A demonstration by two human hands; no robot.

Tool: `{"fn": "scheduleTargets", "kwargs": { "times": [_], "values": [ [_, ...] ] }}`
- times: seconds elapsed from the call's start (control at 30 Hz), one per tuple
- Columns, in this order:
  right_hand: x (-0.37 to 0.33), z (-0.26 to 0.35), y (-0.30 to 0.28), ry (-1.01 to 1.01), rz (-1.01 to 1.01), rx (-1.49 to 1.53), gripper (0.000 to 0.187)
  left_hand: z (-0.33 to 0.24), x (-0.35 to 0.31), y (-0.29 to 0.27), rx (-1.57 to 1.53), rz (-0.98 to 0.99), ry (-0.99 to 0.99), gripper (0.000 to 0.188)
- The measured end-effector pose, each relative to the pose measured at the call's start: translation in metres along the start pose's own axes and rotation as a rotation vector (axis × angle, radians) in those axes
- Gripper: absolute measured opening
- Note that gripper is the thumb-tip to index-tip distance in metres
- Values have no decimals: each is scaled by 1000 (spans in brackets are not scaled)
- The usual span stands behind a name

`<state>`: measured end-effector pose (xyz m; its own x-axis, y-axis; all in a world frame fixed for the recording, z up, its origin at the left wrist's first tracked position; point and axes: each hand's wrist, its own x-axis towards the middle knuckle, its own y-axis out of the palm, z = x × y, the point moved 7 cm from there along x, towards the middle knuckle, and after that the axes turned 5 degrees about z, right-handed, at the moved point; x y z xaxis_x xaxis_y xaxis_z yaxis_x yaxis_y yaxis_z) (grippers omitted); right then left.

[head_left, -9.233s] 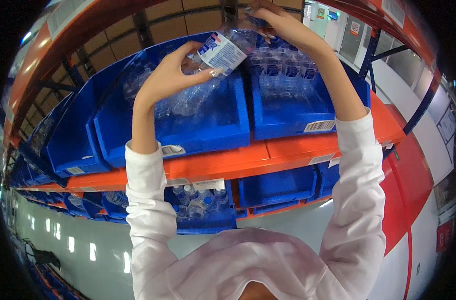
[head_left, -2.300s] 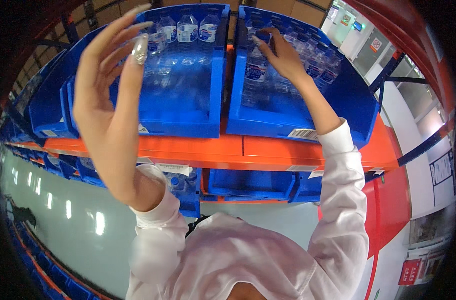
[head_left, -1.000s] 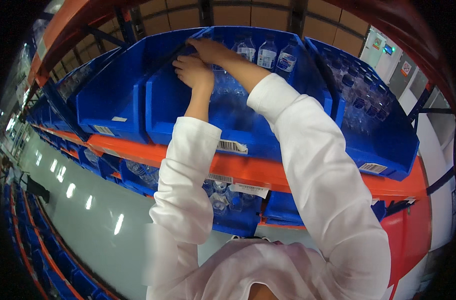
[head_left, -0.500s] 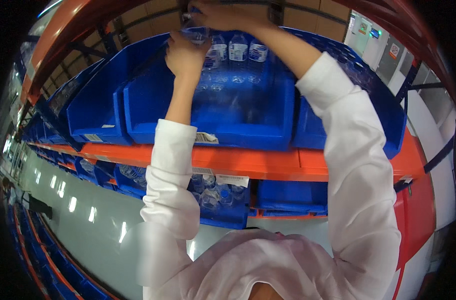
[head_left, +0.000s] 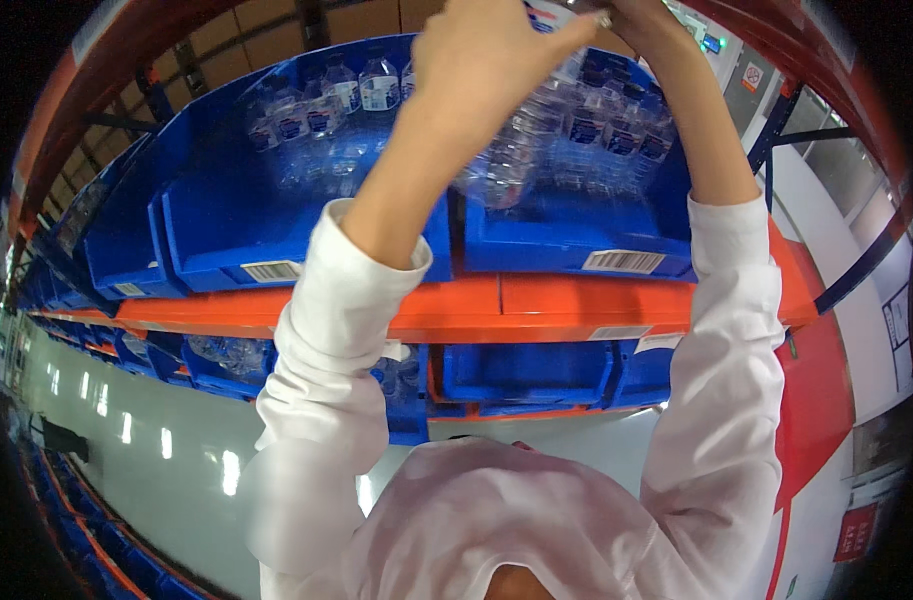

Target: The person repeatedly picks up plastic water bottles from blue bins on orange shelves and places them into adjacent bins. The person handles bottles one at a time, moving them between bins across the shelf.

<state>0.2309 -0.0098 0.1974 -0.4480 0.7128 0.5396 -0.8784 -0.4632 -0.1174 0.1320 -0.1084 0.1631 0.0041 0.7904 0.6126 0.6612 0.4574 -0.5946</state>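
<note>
My left hand point(head_left: 481, 65) is raised at the top of the view, its thumb stretched along a clear plastic bottle point(head_left: 546, 16) with a white, blue and red label. Beside it, my right hand point(head_left: 644, 22) closes on the same bottle from the right; the upper edge cuts off part of its fingers. Only a piece of this bottle shows between the hands. Below them sits a blue bin point(head_left: 536, 245) with rows of clear labelled bottles point(head_left: 621, 135). Left of my forearm, another blue bin point(head_left: 216, 235) holds more such bottles point(head_left: 379, 88), standing toward its back.
An orange shelf beam point(head_left: 546, 300) runs under the bins. More blue bins point(head_left: 526, 372) stand on the lower level. Dark rack posts point(head_left: 776, 125) and a red overhead beam point(head_left: 61, 110) frame the space. Stacked cardboard boxes point(head_left: 271, 45) lie behind. At left is a shiny grey floor point(head_left: 141, 440).
My view has shifted right along the shelf. Both hands have moved right with the bottle, from above the left bin to above the right one, and the left hand appears closer and larger.
</note>
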Motion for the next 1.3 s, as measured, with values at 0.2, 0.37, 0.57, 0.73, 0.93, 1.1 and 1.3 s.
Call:
{"fn": "scheduleTargets", "kwargs": {
  "times": [0.2,0.37,0.57,0.73,0.93,1.1,1.3],
  "values": [
    [-19,-35,-88,-56,112,-398,36,3,22,105,167,-82,180,70],
    [-6,-99,-126,-60,184,-795,47,20,24,152,259,-20,48,87],
    [-14,-149,-116,-112,211,-595,35,53,28,191,402,49,-32,86],
    [-20,-164,-107,-346,258,-747,30,74,24,212,466,96,-15,86],
    [-25,-174,-103,-284,288,-856,29,80,17,216,553,239,-148,78],
    [-28,-172,-102,-293,297,-856,32,79,9,217,639,400,-203,60],
    [-31,-179,-104,-210,280,-1023,50,91,6,218,667,430,-240,50]
  ]
}}
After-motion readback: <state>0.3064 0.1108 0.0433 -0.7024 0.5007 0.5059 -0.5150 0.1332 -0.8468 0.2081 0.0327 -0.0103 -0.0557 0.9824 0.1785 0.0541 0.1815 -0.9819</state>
